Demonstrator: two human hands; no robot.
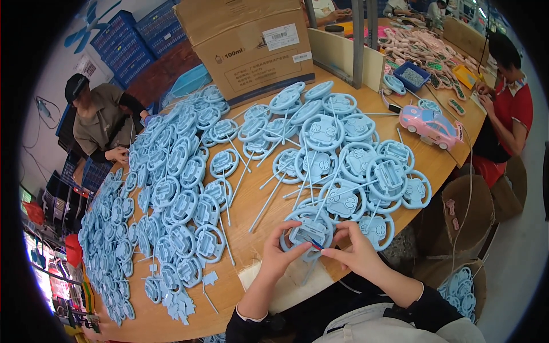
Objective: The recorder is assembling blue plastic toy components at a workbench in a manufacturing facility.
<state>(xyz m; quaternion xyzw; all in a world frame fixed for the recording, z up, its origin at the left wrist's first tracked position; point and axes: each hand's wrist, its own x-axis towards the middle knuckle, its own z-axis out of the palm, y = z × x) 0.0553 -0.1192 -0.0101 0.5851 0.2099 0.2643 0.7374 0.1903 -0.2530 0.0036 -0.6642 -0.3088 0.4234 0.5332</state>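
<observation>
Near the table's front edge, my left hand grips a light blue plastic toy steering wheel by its left rim. The part is tilted toward me and shows a rectangular recess at its middle. My right hand is closed at the wheel's right side. A small dark blue piece lies between my thumbs at the recess; its kind is too small to make out. Beyond and to the right, more of these wheels lie heaped, several with thin light blue sticks on them.
A larger heap of wheels covers the left, with small flat blue pieces at its front. Behind stands a cardboard box. A pink toy car sits at right. Co-workers sit left and right.
</observation>
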